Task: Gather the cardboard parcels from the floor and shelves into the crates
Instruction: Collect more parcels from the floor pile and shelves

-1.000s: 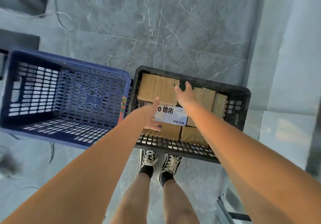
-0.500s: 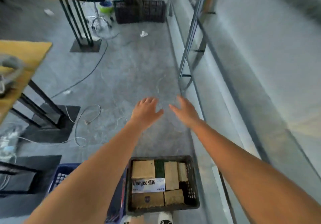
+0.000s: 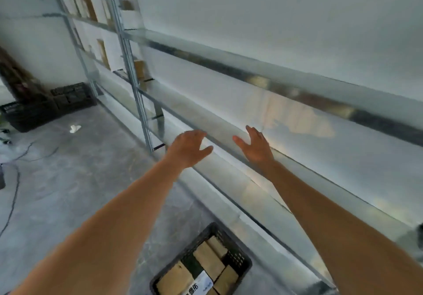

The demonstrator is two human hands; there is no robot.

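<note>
Grey concrete floor, white wall, metal shelving rack running along the right side with long galvanised shelves. Frame is motion-blurred.

Black plastic crate sits on the floor at the bottom centre, close to the foot of the rack. Inside it: several cardboard parcels packed side by side, plus one white-labelled box with printed characters.

More brown parcels stand upright on the far shelves at upper left; detail too blurred to count. Further black crates are stacked against the far wall. A scrap of white paper lies on the floor near them.

Left hand: raised in front of the shelf edge, fingers spread, palm down, holding nothing. Right hand: likewise spread wide, empty, level with the lower shelf lip; cannot tell if it touches the metal. Both arms extended forward, well above the crate.
</note>
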